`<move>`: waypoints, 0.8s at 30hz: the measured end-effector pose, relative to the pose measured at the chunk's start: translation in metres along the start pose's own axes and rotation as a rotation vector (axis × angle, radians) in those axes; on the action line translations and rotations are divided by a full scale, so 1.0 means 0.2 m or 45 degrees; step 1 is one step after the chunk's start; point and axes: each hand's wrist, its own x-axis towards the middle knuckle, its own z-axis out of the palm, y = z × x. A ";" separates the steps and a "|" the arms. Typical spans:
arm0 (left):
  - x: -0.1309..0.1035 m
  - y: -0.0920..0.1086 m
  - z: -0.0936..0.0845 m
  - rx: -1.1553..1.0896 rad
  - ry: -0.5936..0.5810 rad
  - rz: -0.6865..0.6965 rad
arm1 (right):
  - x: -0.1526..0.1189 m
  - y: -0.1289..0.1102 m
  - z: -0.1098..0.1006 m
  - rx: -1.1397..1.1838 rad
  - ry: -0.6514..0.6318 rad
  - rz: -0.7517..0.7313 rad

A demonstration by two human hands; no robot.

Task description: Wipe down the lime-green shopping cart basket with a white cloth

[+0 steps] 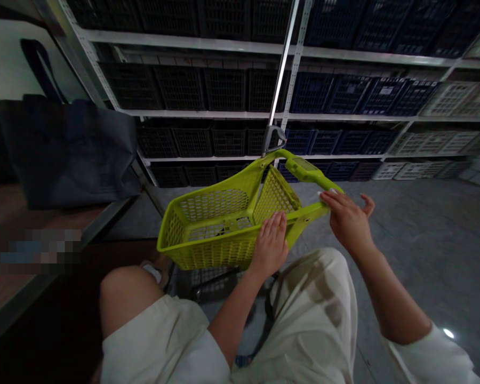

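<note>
A lime-green plastic shopping cart (208,242) stands in front of my knees, its perforated basket empty. My left hand (270,242) lies on the near side rim with its fingers stretched out together. At the near end of the green handlebar (310,173), my right hand (348,216) rests with extended fingers, the little finger apart. Neither hand is wrapped round the cart. A hinged perforated flap (276,194) slants inside the basket near the handle. At the cart's far corner is a grey loop-shaped fitting (274,140) with a shiny pole (283,69) rising from it.
White metal shelves (224,113) with rows of black crates (226,88), blue crates (350,93) and pale crates (450,98) line the back. To the left, a large dark tote bag (76,160) sits on a brown-topped table (96,216). Grey floor (432,229) extends to the right.
</note>
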 end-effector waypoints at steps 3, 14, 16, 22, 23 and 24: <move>0.00 0.01 0.00 -0.010 0.015 -0.014 | -0.03 -0.19 0.04 0.030 -0.026 -0.023; 0.00 -0.02 0.00 -0.036 -0.001 0.023 | -0.06 -0.15 0.02 0.177 -0.117 -0.250; 0.00 -0.01 0.00 -0.031 -0.012 0.022 | -0.03 -0.01 0.00 0.121 -0.034 -0.108; 0.00 0.00 0.00 -0.017 -0.005 0.001 | -0.04 -0.08 0.03 0.059 0.040 0.059; 0.00 0.00 0.00 -0.015 -0.004 0.000 | -0.06 -0.16 0.04 0.072 0.010 0.010; 0.00 0.00 0.00 -0.013 -0.004 0.000 | -0.08 -0.25 0.05 0.091 -0.022 -0.043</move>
